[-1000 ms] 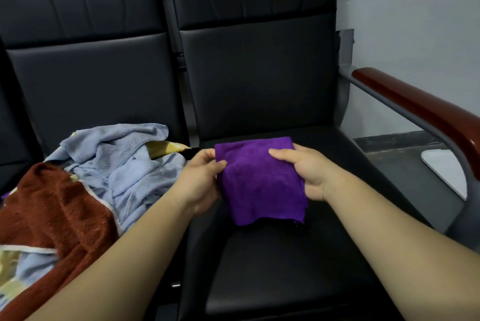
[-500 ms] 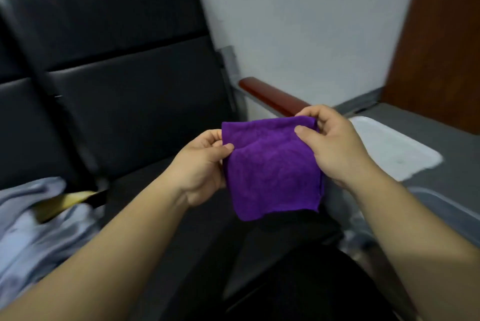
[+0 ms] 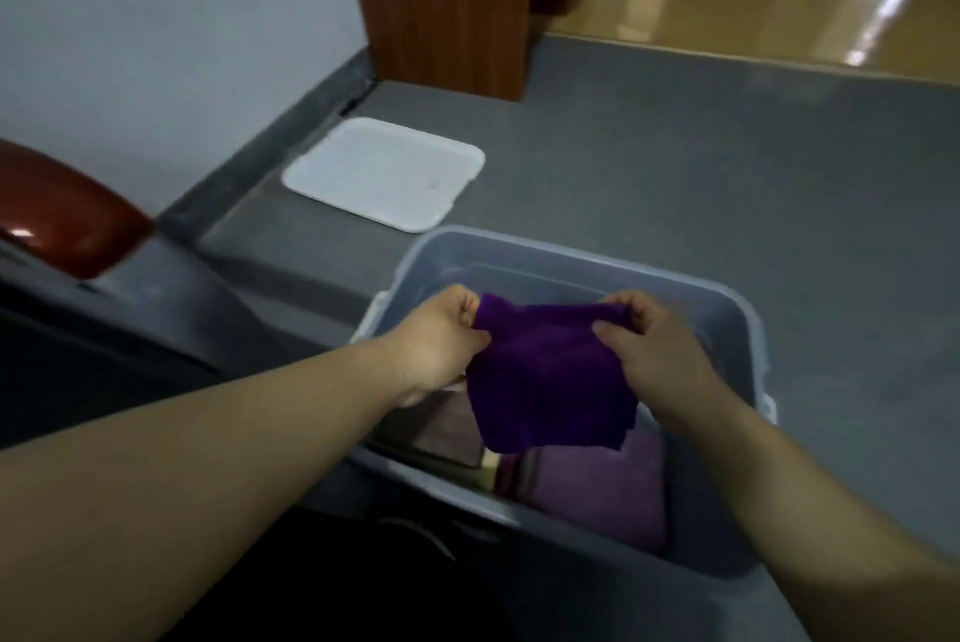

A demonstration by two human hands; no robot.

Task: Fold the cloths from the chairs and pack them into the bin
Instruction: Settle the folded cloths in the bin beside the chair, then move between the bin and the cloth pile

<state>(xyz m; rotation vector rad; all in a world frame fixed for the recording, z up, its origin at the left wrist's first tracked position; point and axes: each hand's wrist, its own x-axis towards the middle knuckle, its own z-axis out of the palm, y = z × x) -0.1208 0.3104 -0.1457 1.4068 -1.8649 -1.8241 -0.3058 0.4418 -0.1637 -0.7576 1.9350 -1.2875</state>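
Presently the purple cloth (image 3: 550, 381), folded to a small square, hangs at centre frame above the open bin (image 3: 748, 329), its lower edge loose and uneven over the contents. Both hands grasp it: the left hand (image 3: 441, 340) pinches the upper left corner and the right hand (image 3: 654, 355) pinches the upper right corner. Inside the bin, lower centre, a brownish folded cloth (image 3: 441, 428) lies beside a lilac folded cloth (image 3: 597, 490). The step in hand appears to be lowering the purple cloth onto this stack. Risk noted: the cloth is held by its top edge only, so the free layers could fall open on release and the fold would be lost. A drop from this height could also land it crooked across the two cloths below, or catch on the near rim. Pose: both forearms reach forward from the lower corners of the frame and converge over the bin, with the knuckles up and the thumbs towards the viewer. A white lid (image 3: 384, 171) lies flat on the grey floor just beyond the bin. A chair armrest (image 3: 62, 210) shows at mid left.
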